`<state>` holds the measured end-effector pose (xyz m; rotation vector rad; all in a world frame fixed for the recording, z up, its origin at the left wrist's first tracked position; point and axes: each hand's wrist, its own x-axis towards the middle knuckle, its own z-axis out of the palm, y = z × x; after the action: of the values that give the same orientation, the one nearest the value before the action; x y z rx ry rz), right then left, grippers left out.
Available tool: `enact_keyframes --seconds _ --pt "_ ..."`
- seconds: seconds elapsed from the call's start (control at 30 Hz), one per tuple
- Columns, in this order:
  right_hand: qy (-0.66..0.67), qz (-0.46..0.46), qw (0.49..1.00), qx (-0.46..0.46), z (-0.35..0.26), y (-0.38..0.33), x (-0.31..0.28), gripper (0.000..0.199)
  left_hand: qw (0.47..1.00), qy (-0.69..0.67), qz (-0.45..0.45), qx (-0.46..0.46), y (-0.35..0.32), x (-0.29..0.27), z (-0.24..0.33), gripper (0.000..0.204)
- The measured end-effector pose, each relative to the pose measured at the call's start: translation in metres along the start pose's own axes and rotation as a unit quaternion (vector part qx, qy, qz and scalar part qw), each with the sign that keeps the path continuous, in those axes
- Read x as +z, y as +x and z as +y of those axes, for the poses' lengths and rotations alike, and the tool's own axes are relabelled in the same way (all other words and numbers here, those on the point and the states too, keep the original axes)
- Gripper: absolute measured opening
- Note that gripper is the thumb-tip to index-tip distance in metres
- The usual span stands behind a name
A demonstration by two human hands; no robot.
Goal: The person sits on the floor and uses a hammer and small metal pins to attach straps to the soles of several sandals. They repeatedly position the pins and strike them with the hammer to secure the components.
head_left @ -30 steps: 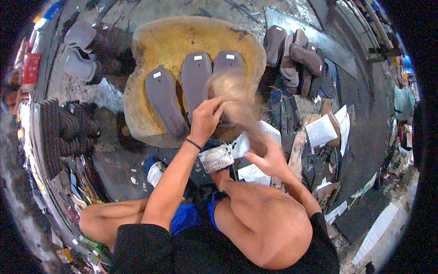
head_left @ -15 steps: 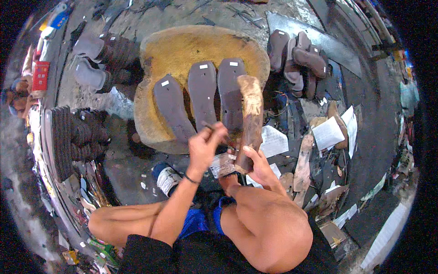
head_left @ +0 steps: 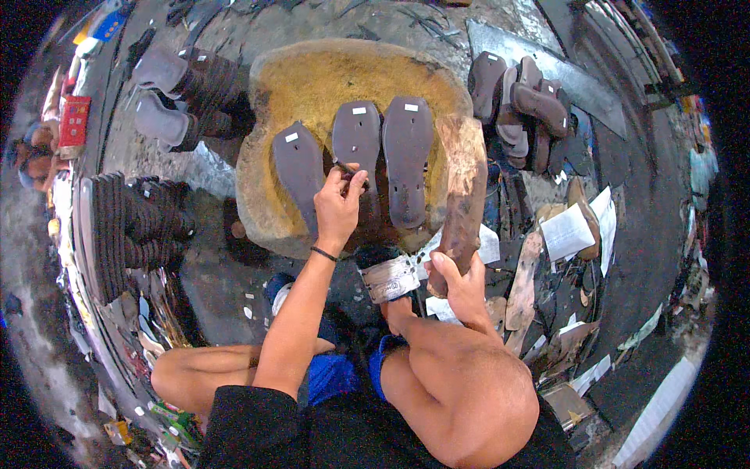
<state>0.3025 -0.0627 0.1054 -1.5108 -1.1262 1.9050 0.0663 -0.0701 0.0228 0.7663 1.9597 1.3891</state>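
Left hand (head_left: 337,205): closed on a small dark tool, pressed on the middle sole (head_left: 356,148).
Right hand (head_left: 461,283): clamped on a wooden mallet (head_left: 462,191).
Soles: three dark ones, laid side by side on the wooden block (head_left: 312,78).

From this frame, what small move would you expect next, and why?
Probably a downward strike: the right hand holds the wooden mallet raised beside the soles, while the left hand sets a small dark tool on the middle sole.
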Motion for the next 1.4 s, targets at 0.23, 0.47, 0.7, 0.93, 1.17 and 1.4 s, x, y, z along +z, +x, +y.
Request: enact_keyframes --seconds 0.23,0.47,0.7,0.93,1.17,1.4 --pt "0.168 -0.021 0.953 -0.249 -0.107 -0.017 0.000 0.064 0.976 0.169 -0.008 0.134 -0.001 0.003 0.001 0.020" --pt "-0.251 -0.196 0.940 -0.122 0.024 0.033 -0.032 0.040 0.980 0.116 -0.127 0.103 -0.004 0.001 -0.014 0.015" --pt "0.061 -0.147 0.987 0.006 -0.002 0.038 0.020 0.032 1.000 0.027 0.015 0.004 0.021 -0.013 0.017 0.025" --pt "0.097 -0.076 0.989 0.084 0.035 0.032 0.046 0.040 0.986 -0.126 -0.069 -0.079 -0.096 -0.010 0.029 0.023" --pt "-0.039 -0.061 0.997 0.031 0.014 0.024 0.035 0.033 0.970 -0.211 0.049 -0.110 -0.008 -0.039 -0.008 0.023" --pt "-0.071 -0.073 0.995 0.001 -0.019 0.008 0.030 0.032 0.999 0.019 0.025 -0.015 0.002 -0.032 -0.018 0.020"
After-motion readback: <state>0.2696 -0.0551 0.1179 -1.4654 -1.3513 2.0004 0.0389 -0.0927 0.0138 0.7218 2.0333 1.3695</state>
